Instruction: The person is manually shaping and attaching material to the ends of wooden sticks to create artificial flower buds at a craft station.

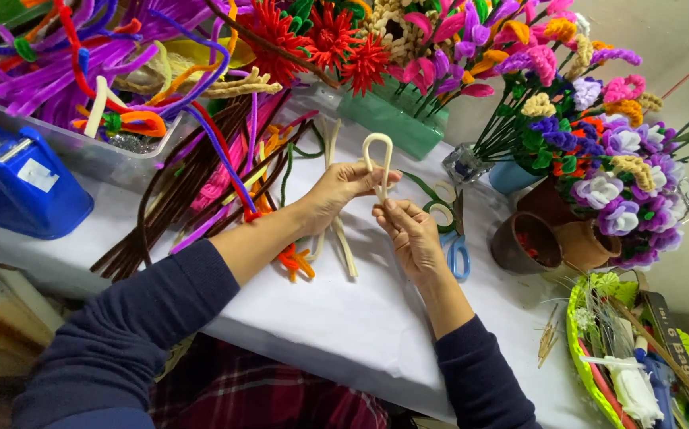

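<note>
Two hands met over the white table (344,318). The left hand (343,187) pinched a fuzzy cream pipe cleaner (376,163) bent into a tall loop. The right hand (410,234) gripped its lower ends just below. Long brown and purple fuzzy sticks (201,183) lay to the left. A shiny blue tape holder (19,187) sat far left. Scissors with blue handles (456,250) lay just right of the hands, near round brown pots (555,242).

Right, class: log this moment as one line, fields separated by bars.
left hand: pinches cream pipe cleaner loop | right hand: grips its twisted stem below | nearby: scissors, brown pots, white table
</note>
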